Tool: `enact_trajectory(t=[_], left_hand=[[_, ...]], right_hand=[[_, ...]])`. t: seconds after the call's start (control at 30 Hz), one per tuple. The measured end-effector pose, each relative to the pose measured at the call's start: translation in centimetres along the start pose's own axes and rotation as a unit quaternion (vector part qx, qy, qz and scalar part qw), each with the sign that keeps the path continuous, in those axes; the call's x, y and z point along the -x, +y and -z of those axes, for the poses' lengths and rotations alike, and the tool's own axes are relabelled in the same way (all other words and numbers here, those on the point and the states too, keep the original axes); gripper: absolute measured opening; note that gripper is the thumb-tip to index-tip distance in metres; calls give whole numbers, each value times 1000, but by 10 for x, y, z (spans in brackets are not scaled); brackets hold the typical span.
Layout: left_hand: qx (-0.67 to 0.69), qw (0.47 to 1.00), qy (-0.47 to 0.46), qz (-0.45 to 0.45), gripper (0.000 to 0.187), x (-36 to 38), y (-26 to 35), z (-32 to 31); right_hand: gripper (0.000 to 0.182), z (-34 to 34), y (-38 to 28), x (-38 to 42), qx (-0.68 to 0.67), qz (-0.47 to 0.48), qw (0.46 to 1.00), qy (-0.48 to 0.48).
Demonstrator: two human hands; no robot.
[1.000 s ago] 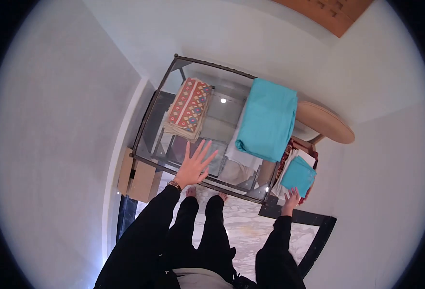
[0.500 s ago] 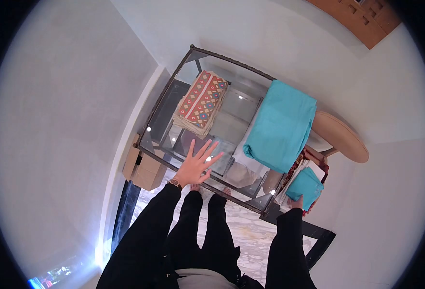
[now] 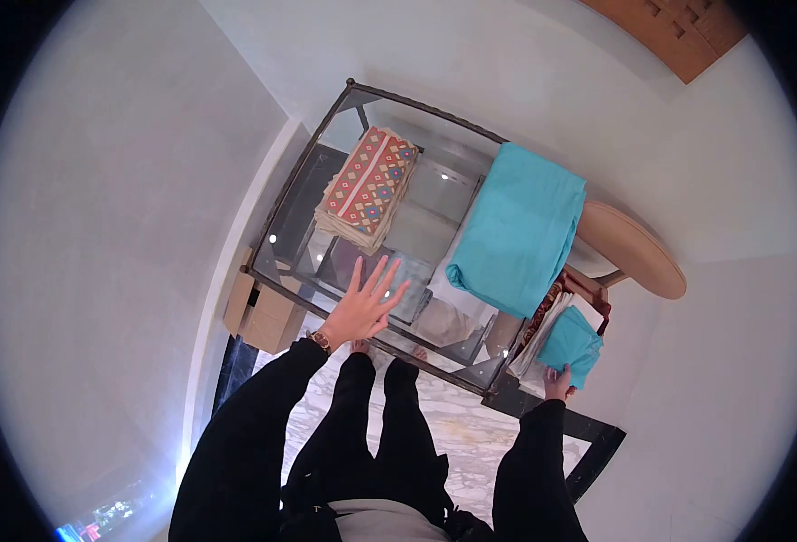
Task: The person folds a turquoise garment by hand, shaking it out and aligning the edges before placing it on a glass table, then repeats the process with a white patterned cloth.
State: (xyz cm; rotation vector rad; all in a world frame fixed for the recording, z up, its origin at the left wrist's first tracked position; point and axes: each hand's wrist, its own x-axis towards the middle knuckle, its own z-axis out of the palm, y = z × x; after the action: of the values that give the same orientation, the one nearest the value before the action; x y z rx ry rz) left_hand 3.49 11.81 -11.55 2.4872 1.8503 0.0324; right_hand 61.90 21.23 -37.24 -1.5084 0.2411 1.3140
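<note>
My left hand (image 3: 360, 310) is open, fingers spread, above the front part of the glass table top (image 3: 421, 212); it holds nothing. A watch (image 3: 320, 341) is on that wrist. Beyond its fingertips lies a stack of folded patterned cloths (image 3: 368, 188), red and beige with diamonds. My right hand (image 3: 558, 383) is closed on the lower edge of a small folded teal cloth (image 3: 572, 346), off the table's right end. Under and beside that cloth are white and dark red fabrics (image 3: 541, 343). A larger folded teal cloth (image 3: 520, 230) rests on the table's right part.
A round brown seat or stool (image 3: 635, 248) stands beyond the table's right end. Cardboard boxes (image 3: 272, 316) sit at the left by the wall. A dark metal frame (image 3: 434, 115) edges the glass. Marble floor (image 3: 452, 429) lies below, and a brown wooden piece (image 3: 678, 36) is at upper right.
The view has shifted slightly. My left thumb has moved in toward the palm, while the other fingers stay spread. My right hand still grips the small teal cloth, its fingers now showing more.
</note>
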Motion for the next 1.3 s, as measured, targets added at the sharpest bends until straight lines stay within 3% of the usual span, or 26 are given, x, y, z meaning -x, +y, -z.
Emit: enact_trajectory(t=[0.07,0.13,0.3,0.4,0.5,0.6,0.7,0.83,0.93,1.03,1.13,1.3], left_hand=[[-8,1000,0,-3,71,1,2,-1],[-21,1000,-1,-4,71,0,2,-1],[-27,1000,-2,-3,74,0,4,-1],[-36,999,-9,-7,73,0,3,-2],[-36,999,-10,-10,72,1,3,-4],[-51,999,-7,-13,72,0,3,-2],[-68,998,-5,-15,73,1,4,-2],[-87,996,-17,-20,73,1,5,2],[-106,994,-20,-21,74,2,6,0],[-123,992,2,-16,76,3,7,-5],[-145,989,-12,-13,78,4,9,-4],[-156,988,13,-17,74,6,9,-8]], right_hand=[[36,-10,-6,12,0,69,997,44],[35,-13,-15,19,0,108,994,27],[39,-31,-51,74,3,176,979,-106],[43,-43,-70,107,-87,167,973,-132],[45,-79,-80,193,-103,182,968,-137],[40,-79,-84,229,-135,137,941,-278],[42,-87,-67,268,-165,119,935,-292],[50,-117,-40,346,-67,108,955,-268],[54,-135,-16,403,141,151,939,-276],[50,-118,24,369,244,128,922,-272],[50,-95,60,354,412,215,862,-201],[55,-87,81,374,436,344,818,-149]])
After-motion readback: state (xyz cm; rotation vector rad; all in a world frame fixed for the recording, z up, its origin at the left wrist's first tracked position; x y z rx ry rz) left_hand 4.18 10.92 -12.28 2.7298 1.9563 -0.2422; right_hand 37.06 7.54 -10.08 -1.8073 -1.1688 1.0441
